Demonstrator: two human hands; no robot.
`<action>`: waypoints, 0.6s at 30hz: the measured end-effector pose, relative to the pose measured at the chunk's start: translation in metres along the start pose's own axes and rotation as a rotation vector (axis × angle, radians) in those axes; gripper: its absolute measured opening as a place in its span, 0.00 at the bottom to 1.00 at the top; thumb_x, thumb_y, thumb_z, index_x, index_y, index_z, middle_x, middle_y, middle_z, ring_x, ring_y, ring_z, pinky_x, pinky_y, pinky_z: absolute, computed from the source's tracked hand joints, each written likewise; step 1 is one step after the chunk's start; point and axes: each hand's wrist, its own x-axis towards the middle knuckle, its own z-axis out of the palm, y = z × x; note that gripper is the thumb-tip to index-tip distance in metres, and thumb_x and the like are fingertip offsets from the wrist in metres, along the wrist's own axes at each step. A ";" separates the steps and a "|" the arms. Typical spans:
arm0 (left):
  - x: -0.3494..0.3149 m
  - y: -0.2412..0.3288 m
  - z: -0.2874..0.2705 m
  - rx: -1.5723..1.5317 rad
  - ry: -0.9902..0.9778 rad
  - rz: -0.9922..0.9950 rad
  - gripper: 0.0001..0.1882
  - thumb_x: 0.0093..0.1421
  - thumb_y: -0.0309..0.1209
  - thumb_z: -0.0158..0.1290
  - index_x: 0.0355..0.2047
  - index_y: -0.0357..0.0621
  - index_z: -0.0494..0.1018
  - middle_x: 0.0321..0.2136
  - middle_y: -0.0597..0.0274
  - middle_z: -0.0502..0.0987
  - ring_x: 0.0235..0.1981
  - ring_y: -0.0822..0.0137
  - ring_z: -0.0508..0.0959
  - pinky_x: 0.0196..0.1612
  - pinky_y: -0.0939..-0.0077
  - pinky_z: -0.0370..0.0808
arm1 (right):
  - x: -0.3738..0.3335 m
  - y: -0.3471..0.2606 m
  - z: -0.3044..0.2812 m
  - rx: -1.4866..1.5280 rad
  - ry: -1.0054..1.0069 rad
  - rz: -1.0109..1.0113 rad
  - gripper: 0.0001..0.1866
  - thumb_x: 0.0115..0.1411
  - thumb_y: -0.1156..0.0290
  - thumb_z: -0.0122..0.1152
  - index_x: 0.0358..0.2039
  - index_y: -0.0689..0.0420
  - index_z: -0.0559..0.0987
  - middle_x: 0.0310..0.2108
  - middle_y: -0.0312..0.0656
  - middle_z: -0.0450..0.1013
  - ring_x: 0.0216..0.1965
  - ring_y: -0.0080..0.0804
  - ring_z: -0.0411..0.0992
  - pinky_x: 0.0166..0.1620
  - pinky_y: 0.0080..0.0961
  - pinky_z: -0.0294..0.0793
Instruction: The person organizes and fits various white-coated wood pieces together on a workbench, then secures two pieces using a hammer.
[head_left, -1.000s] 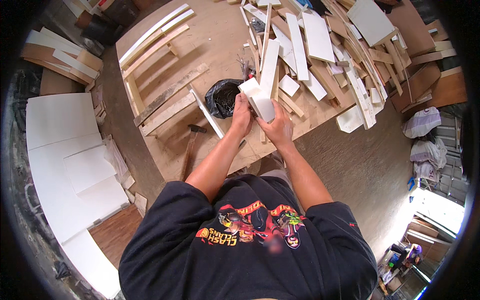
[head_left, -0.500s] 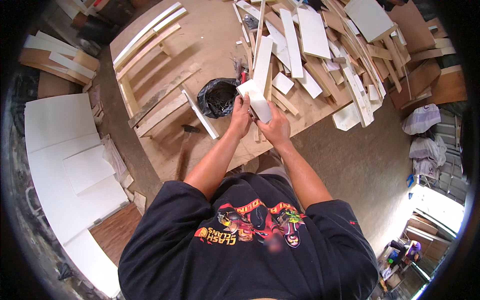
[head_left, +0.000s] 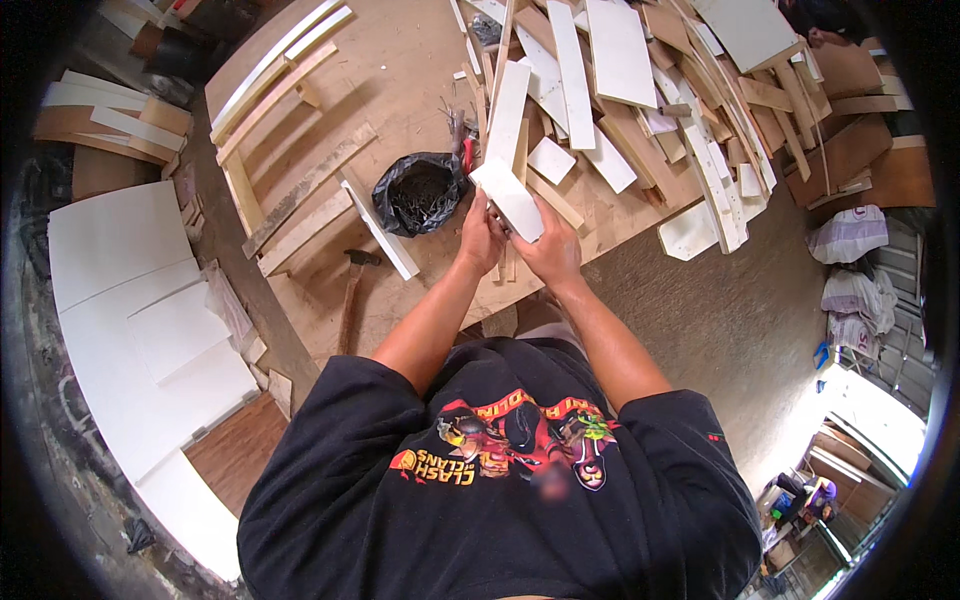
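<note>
A short white board point(head_left: 510, 201) is held between my two hands over the near edge of the worktable point(head_left: 430, 310). My left hand point(head_left: 483, 238) grips its left side, and my right hand point(head_left: 552, 245) closes round the right side near the lower end. The fingertips beneath the board are hidden. Just left of my hands sits a black plastic bag point(head_left: 420, 195), its mouth open on dark, thin pieces that look like nails. A red-handled tool point(head_left: 467, 155) lies behind the bag. Farther left, a hammer point(head_left: 354, 290) with a wooden handle rests on the table.
White boards and wood strips point(head_left: 620, 60) pile up across the table's right side. A wooden frame point(head_left: 245, 190) lies at the left. Large white panels point(head_left: 140, 320) stand on the left floor. Sacks point(head_left: 850, 235) lean at the far right. Another person point(head_left: 820, 500) is at the lower right.
The board stays in both hands; its face now shows more fully, tilted slightly differently. The table scene has shifted a little leftward in view.
</note>
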 end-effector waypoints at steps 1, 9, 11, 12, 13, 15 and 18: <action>0.001 0.000 0.002 -0.014 -0.007 -0.023 0.22 0.71 0.48 0.41 0.55 0.47 0.63 0.47 0.65 0.74 0.46 0.63 0.77 0.49 0.64 0.76 | 0.005 0.002 -0.005 0.052 -0.009 0.000 0.36 0.45 0.62 0.70 0.55 0.62 0.72 0.43 0.56 0.76 0.42 0.54 0.77 0.45 0.42 0.78; 0.012 0.008 0.003 0.070 -0.229 0.007 0.25 0.59 0.28 0.61 0.55 0.37 0.66 0.48 0.60 0.76 0.49 0.65 0.77 0.55 0.66 0.74 | 0.034 -0.003 -0.046 0.287 -0.232 0.122 0.37 0.41 0.62 0.74 0.52 0.67 0.76 0.45 0.59 0.77 0.46 0.45 0.78 0.48 0.33 0.76; 0.013 0.011 0.003 0.073 -0.250 -0.001 0.25 0.58 0.27 0.62 0.54 0.37 0.67 0.47 0.61 0.76 0.49 0.65 0.77 0.55 0.66 0.74 | 0.035 0.007 -0.042 0.258 -0.243 0.071 0.39 0.40 0.62 0.76 0.54 0.66 0.75 0.45 0.56 0.78 0.45 0.40 0.78 0.47 0.31 0.76; 0.014 0.013 0.003 0.079 -0.271 -0.013 0.26 0.56 0.26 0.63 0.54 0.37 0.67 0.47 0.61 0.77 0.49 0.66 0.77 0.55 0.66 0.74 | 0.036 0.010 -0.041 0.257 -0.244 0.066 0.39 0.40 0.62 0.76 0.54 0.66 0.75 0.45 0.56 0.78 0.45 0.40 0.78 0.47 0.31 0.76; 0.015 0.014 0.001 0.076 -0.271 -0.008 0.26 0.56 0.26 0.63 0.54 0.37 0.67 0.47 0.61 0.77 0.49 0.66 0.77 0.55 0.66 0.74 | 0.037 0.009 -0.041 0.280 -0.300 0.117 0.40 0.41 0.62 0.76 0.54 0.66 0.75 0.45 0.54 0.78 0.44 0.37 0.78 0.47 0.30 0.76; 0.015 0.015 -0.004 0.082 -0.280 0.005 0.26 0.55 0.27 0.64 0.52 0.38 0.68 0.46 0.62 0.77 0.49 0.66 0.77 0.55 0.67 0.73 | 0.039 0.006 -0.041 0.300 -0.357 0.164 0.40 0.41 0.62 0.76 0.55 0.66 0.75 0.46 0.52 0.78 0.44 0.35 0.78 0.47 0.29 0.76; 0.013 0.016 -0.015 0.117 -0.218 0.019 0.24 0.55 0.27 0.65 0.50 0.39 0.69 0.45 0.62 0.78 0.49 0.66 0.77 0.56 0.68 0.73 | 0.039 0.001 -0.036 0.302 -0.347 0.107 0.39 0.41 0.63 0.76 0.54 0.65 0.75 0.45 0.51 0.79 0.43 0.32 0.77 0.47 0.27 0.76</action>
